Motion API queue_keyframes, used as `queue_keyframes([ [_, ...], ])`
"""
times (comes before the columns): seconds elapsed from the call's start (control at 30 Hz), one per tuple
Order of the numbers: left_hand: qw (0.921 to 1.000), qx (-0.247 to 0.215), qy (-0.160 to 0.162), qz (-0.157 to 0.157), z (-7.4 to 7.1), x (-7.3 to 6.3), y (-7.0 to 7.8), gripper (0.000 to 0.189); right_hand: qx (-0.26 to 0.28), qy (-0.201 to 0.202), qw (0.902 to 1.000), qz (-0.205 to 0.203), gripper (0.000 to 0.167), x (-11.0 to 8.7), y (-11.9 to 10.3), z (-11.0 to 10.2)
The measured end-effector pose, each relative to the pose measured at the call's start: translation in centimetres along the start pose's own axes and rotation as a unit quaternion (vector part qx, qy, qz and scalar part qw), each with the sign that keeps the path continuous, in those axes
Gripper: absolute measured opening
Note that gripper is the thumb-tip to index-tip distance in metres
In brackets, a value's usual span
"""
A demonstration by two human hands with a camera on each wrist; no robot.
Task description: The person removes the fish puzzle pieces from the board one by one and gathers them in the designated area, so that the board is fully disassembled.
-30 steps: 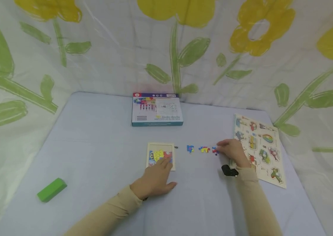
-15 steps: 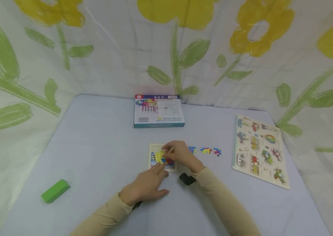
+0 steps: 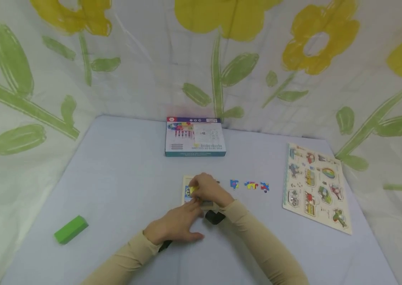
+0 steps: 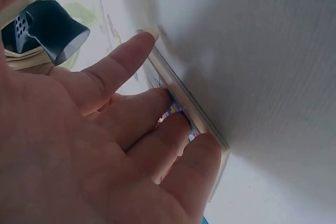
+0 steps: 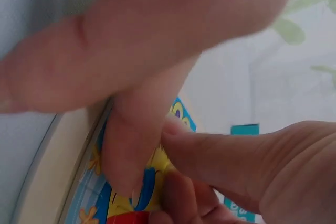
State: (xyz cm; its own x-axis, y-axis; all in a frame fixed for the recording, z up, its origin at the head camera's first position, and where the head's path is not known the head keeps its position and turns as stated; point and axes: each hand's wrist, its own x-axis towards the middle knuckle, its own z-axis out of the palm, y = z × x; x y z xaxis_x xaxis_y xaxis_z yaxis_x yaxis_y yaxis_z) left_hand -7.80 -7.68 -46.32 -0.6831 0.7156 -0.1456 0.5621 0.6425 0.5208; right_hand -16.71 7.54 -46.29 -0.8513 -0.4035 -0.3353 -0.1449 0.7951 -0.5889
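Observation:
A small jigsaw puzzle in a shallow wooden tray (image 3: 183, 186) lies mid-table, mostly covered by both hands in the head view. My left hand (image 3: 176, 225) rests its fingertips on the tray's near edge, thumb spread out to the side. Over the tray is my right hand (image 3: 210, 189), thumb and fingers bent down onto the yellow and blue printed pieces (image 5: 149, 190). Whether it pinches a piece is hidden by its own fingers. To the right lie three loose puzzle pieces: a blue one (image 3: 234, 184), a yellow one (image 3: 251, 185) and a red-and-blue one (image 3: 265, 187).
Behind the tray lies a flat cardboard box (image 3: 195, 137). A wooden board with vehicle pictures (image 3: 316, 186) lies at the right side of the table. A green block (image 3: 71, 229) sits at the left. A flower-printed curtain (image 3: 143, 71) hangs along the back edge.
My right hand has moved left from the red-and-blue loose piece to the tray. My left hand has drawn back from the picture to the tray's near edge. The loose pieces stay put.

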Motion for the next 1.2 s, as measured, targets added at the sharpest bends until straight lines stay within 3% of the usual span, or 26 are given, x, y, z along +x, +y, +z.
queue_keyframes([
  [0.27, 0.9993, 0.016, 0.022, 0.027, 0.1, 0.0, -0.2, 0.053, -0.01, 0.006, 0.9999, 0.01, 0.032, -0.3, -0.7, 0.3],
  [0.47, 0.9992, 0.018, 0.021, 0.029, 0.1, 0.0, -0.3, 0.053, 0.027, 0.016, 0.9995, -0.008, 0.03, -0.4, -0.4, 0.5],
  [0.73, 0.9998, 0.019, 0.01, 0.005, 0.1, 0.1, 0.0, 0.053, 0.075, 0.018, 0.9964, -0.035, 0.015, 0.1, 1.8, -0.4],
  [0.83, 0.9998, 0.007, -0.007, -0.015, 0.2, 0.2, 0.1, 0.054, 0.091, 0.024, 0.995, -0.034, 0.019, -0.1, 2.7, -1.0],
  [1.0, 0.9987, -0.018, -0.028, -0.037, 0.2, 0.3, 0.1, 0.056, 0.109, 0.042, 0.9931, -0.015, 0.03, -1.9, 4.6, -3.2],
  [1.2, 0.9961, -0.045, -0.038, -0.066, 0.2, 0.2, 0.1, 0.057, 0.121, 0.066, 0.9893, 0.047, 0.02, -5.7, 9.2, -6.2],
])
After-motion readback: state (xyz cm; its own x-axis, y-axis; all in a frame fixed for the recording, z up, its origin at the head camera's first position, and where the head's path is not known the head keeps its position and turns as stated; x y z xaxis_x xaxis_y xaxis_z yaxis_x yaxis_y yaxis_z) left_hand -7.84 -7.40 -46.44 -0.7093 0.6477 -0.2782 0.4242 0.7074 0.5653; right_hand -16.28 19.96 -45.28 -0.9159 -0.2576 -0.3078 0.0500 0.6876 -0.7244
